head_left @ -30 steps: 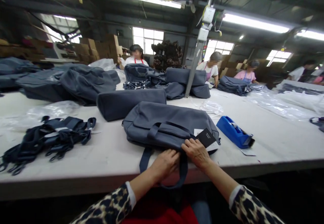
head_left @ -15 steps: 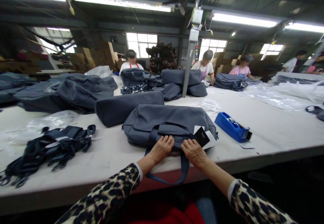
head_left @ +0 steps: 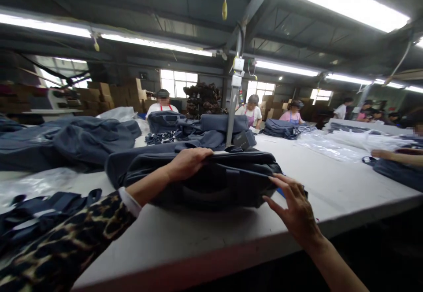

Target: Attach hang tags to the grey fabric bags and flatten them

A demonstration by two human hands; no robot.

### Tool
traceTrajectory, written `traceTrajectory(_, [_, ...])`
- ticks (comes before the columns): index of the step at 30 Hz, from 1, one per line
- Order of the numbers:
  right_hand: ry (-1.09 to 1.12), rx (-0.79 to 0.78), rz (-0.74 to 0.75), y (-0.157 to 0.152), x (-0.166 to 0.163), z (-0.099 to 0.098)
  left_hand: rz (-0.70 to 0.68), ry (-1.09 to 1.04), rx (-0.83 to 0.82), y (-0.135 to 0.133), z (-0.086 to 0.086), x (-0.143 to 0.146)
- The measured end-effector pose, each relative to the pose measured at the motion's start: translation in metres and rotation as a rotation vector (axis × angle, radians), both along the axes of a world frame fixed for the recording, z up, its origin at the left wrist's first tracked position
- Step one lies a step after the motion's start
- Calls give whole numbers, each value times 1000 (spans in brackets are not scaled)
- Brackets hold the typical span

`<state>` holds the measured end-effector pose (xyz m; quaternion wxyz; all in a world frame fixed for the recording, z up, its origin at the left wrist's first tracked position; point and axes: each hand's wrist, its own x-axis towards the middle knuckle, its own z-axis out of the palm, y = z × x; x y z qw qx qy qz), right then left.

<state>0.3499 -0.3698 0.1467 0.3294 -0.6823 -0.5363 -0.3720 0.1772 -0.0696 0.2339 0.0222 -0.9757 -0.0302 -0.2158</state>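
Observation:
A dark grey fabric bag is tipped up on the white table, its underside towards me. My left hand lies over the bag's top edge, fingers curled on the fabric. My right hand is at the bag's right end, fingers spread and touching its edge. A black hang tag shows above the bag's top.
A bundle of dark straps lies at the left. Further grey bags are piled at the back left and centre. A metal pole rises behind the bag. Clear plastic sheets lie to the right. Several people work at the far side.
The bag was lying flat with both hands at its handles; now it is raised on edge. My left hand moved up onto its top, my right hand opened beside it. The camera dropped lower.

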Motion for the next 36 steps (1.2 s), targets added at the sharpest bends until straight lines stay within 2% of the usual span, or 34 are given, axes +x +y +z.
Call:
traceTrajectory(2, [64, -22, 26, -1, 7, 17, -55, 67, -52, 3, 19, -9])
traceTrajectory(5, [211, -82, 96, -4, 13, 31, -119, 157, -131, 7, 28, -19])
traceTrajectory(8, [230, -163, 129, -7, 17, 30, -103, 173, -123, 8, 25, -22])
traceTrajectory(12, [105, -227, 90, -4, 25, 9, 3, 114, 78, 0, 6, -13])
traceTrajectory(16, [14, -179, 61, 12, 31, -14, -22, 97, 213, -7, -18, -1])
traceTrajectory(19, [25, -112, 75, 24, 32, -10, -22, 109, 208, -4, -24, 6])
traceTrajectory(22, [101, -56, 79, 27, 30, 10, 25, 115, 160, 5, -18, 10])
traceTrajectory(25, [175, -31, 148, 18, 24, 25, 31, 82, 116, 14, -9, 6])
traceTrajectory(27, [165, 6, 160, 12, 19, 23, 23, 56, 86, 17, -4, 2])
traceTrajectory(33, [32, 174, 13, 16, 8, -8, 5, 36, 39, 13, 1, -9])
traceTrajectory(36, [141, 221, 60, 15, -1, -3, 24, 47, 43, 12, 3, -18])
